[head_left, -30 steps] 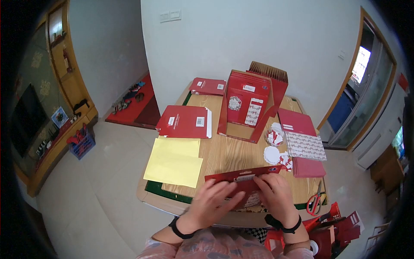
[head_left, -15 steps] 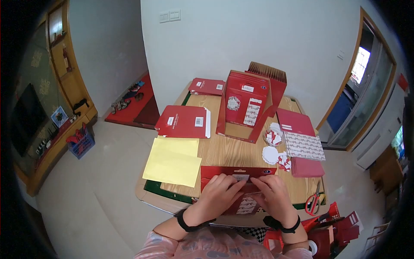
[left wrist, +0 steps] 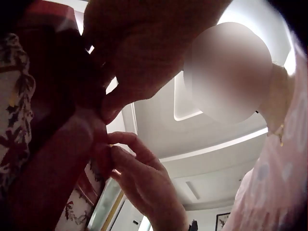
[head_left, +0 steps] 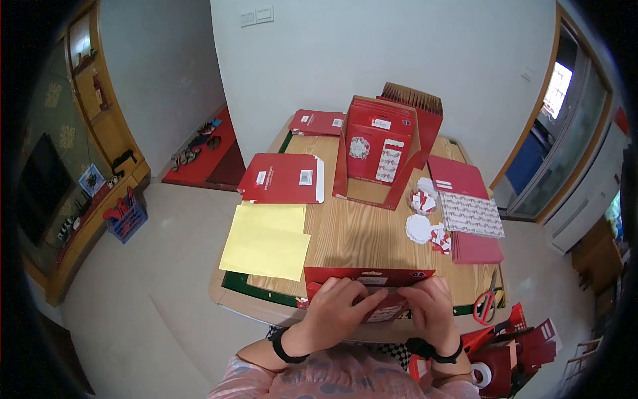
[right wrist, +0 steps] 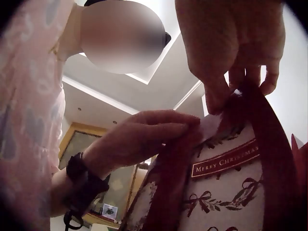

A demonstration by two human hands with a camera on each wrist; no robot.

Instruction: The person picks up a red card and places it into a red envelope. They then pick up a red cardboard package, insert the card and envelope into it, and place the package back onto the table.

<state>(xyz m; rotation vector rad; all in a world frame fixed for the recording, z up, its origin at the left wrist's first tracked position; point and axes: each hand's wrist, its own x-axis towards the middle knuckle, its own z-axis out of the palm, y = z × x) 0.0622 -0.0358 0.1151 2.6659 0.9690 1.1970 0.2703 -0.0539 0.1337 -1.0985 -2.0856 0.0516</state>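
Note:
At the table's near edge stands a red cardboard box (head_left: 359, 274) with a hang hole in its raised back panel. Its printed front, with a "Merry Christmas" ribbon (right wrist: 226, 161), faces the person in the right wrist view. My left hand (head_left: 335, 309) grips the upper part from the left, thumb reaching toward the middle. From the right, my right hand (head_left: 428, 306) pinches the same upper edge, its thumb close to the left one. In the right wrist view the fingers (right wrist: 269, 79) bend over the top. Both hands hide much of the box's upper front.
A similar red box (head_left: 382, 143) stands farther back. Flat red cartons (head_left: 282, 176) and yellow sheets (head_left: 262, 243) lie left. On the right are patterned sheets (head_left: 472, 214), white paper tags (head_left: 419, 228), red envelopes (head_left: 477, 248) and scissors (head_left: 485, 307) near the edge.
My left fingers were spread over the panel and have drawn in to its upper edge; my right hand stays there. The box has turned from slanted to nearly level and sits nearer the table's edge.

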